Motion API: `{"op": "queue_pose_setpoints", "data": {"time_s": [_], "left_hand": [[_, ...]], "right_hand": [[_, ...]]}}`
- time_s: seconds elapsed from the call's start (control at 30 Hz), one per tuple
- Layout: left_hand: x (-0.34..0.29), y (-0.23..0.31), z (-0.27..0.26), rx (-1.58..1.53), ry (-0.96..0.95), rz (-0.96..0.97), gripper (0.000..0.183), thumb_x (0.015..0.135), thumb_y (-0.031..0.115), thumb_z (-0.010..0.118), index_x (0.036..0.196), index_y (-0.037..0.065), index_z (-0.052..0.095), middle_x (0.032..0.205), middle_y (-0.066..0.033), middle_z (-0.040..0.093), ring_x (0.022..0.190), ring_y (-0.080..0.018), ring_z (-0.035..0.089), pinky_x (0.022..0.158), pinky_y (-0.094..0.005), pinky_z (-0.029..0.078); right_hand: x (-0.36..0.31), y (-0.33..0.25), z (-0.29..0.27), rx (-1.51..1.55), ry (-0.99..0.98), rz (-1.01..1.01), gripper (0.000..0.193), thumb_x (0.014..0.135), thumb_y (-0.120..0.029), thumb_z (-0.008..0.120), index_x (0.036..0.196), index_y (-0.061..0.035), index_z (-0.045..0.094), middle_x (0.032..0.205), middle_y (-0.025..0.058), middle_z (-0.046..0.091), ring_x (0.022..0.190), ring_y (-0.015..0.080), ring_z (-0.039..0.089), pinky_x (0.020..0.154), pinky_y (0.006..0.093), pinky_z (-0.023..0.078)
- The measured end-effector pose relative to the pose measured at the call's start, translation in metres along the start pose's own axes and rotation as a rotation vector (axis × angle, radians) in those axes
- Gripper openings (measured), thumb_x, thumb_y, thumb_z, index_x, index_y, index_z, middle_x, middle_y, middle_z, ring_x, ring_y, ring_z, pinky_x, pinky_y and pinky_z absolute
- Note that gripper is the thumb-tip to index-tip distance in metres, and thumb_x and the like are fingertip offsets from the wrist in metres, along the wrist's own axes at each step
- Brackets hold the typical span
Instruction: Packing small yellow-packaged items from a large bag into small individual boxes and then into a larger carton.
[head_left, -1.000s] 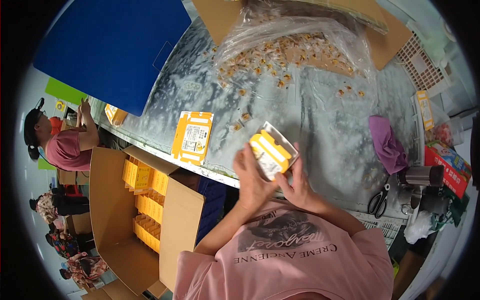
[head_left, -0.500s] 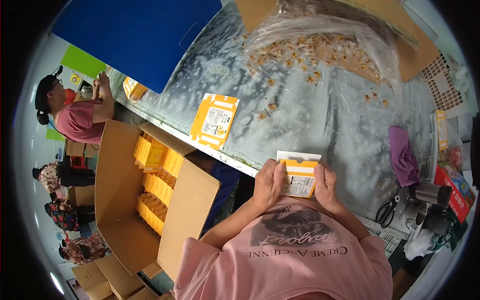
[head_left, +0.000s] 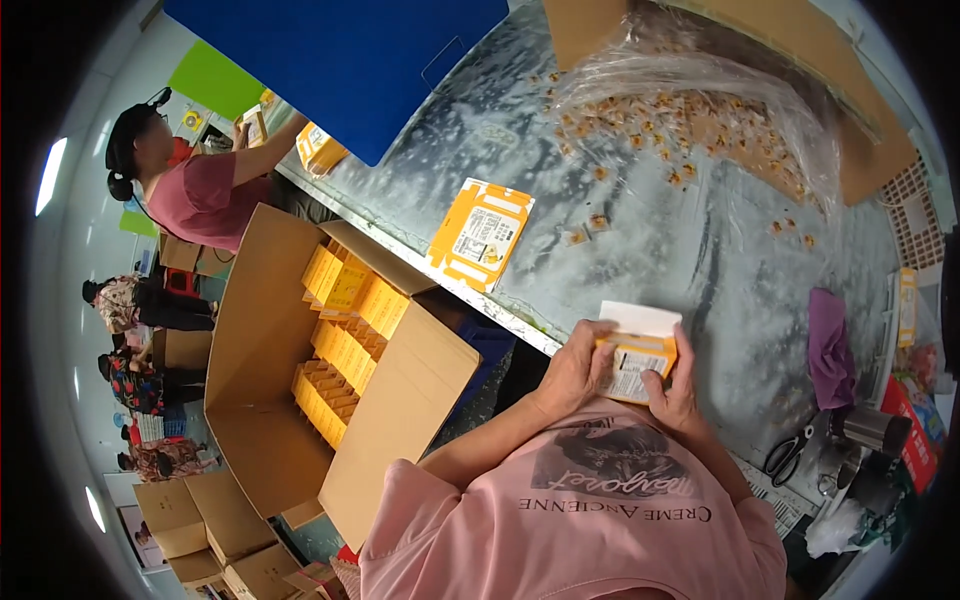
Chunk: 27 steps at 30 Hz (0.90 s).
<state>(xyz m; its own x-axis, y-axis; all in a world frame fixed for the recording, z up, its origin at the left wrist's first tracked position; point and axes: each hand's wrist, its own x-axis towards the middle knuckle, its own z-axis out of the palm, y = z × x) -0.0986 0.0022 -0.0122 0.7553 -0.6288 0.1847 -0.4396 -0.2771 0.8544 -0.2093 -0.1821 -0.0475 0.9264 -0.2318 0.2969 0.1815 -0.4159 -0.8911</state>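
Observation:
Close to my body, by the table's front edge, I hold a small yellow and white box (head_left: 638, 362) between both hands. Its white top flap stands up, away from me. My left hand (head_left: 574, 370) grips the left side, and my right hand (head_left: 678, 390) closes round the right side with the thumb on the printed face. Flat yellow box blanks (head_left: 486, 236) lie on the table ahead to the left. Beyond my hands, small wrapped pieces (head_left: 645, 130) spill from a clear plastic bag in a cardboard box.
Left of me stands an open carton (head_left: 262, 330) with rows of yellow boxes (head_left: 352, 335). A blue board (head_left: 340, 60) covers the far left table. To the right are a purple cloth (head_left: 830, 345), scissors (head_left: 788, 455) and a metal cup (head_left: 878, 428). A co-worker (head_left: 200, 185) stands far left.
The box's flap now shows more, and my fingers have shifted along its sides, my right thumb onto the face. The whole view has swung, and the co-worker has stretched an arm toward the table.

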Motion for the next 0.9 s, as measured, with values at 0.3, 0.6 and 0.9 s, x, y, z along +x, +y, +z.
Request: {"op": "queue_pose_setpoints", "data": {"time_s": [0.3, 0.6, 0.9], "left_hand": [[-0.001, 0.028, -0.071, 0.112, 0.03, -0.072, 0.065, 0.089, -0.003, 0.055, 0.149, 0.005, 0.032, 0.137, -0.0237, 0.047, 0.124, -0.0368, 0.052, 0.101, -0.046, 0.048], [-0.049, 0.035, -0.178, 0.81, 0.027, 0.376, 0.051, 0.083, 0.012, 0.067, 0.131, 0.003, 0.051, 0.122, -0.0184, 0.053, 0.118, -0.0347, 0.052, 0.1, -0.045, 0.046], [-0.147, -0.075, -0.323, 1.027, 0.568, -0.359, 0.049, 0.086, 0.011, 0.07, 0.127, -0.002, 0.046, 0.108, -0.0215, 0.051, 0.099, -0.0389, 0.052, 0.084, -0.0454, 0.048]], "right_hand": [[0.06, 0.002, 0.02, 0.507, 0.081, 0.522, 0.039, 0.104, -0.024, 0.05, 0.134, 0.0016, 0.051, 0.115, 0.0072, 0.063, 0.102, 0.0105, 0.059, 0.089, 0.0247, 0.047], [0.122, -0.075, 0.106, 0.993, -0.363, 0.934, 0.084, 0.097, -0.071, 0.028, 0.126, 0.0015, 0.057, 0.113, 0.013, 0.068, 0.097, 0.0204, 0.067, 0.089, 0.0314, 0.052], [0.133, -0.055, 0.142, 0.782, -0.418, 0.886, 0.048, 0.1, -0.045, 0.051, 0.121, -0.0012, 0.056, 0.098, 0.0181, 0.07, 0.066, 0.0143, 0.061, 0.055, 0.0256, 0.047]]}}
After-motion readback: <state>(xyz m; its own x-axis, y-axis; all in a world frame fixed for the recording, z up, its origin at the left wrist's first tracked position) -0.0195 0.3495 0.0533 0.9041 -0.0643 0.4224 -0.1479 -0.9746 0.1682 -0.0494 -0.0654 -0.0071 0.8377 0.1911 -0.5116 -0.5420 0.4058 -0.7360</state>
